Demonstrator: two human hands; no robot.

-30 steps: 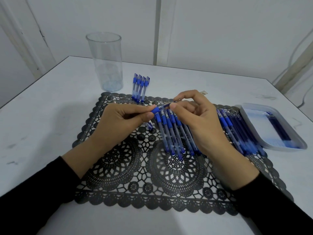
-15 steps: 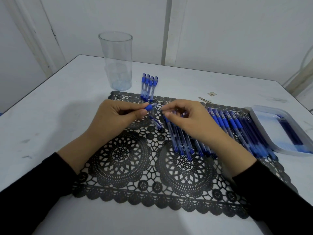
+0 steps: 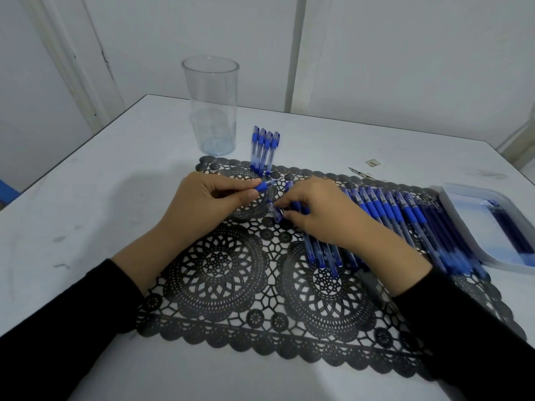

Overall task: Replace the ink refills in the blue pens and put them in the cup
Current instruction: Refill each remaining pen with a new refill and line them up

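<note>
My left hand grips a blue pen by its rubber grip, tip pointing right. My right hand rests low on the mat, its fingertips pinching a small clear-blue pen cap. A row of several blue pens lies under and beside my right hand. More blue pens stretch to the right. Several capped pens lie at the mat's far edge. The clear plastic cup stands upright at the back left and holds no pens.
A black lace placemat covers the middle of the white table. A shallow clear tray with dark blue refills sits at the right. A small metal bit lies behind the mat.
My hands have parted: the right hand let go of the pen's tip end, dropped to the mat and took hold of a cap. The left hand kept the pen.
</note>
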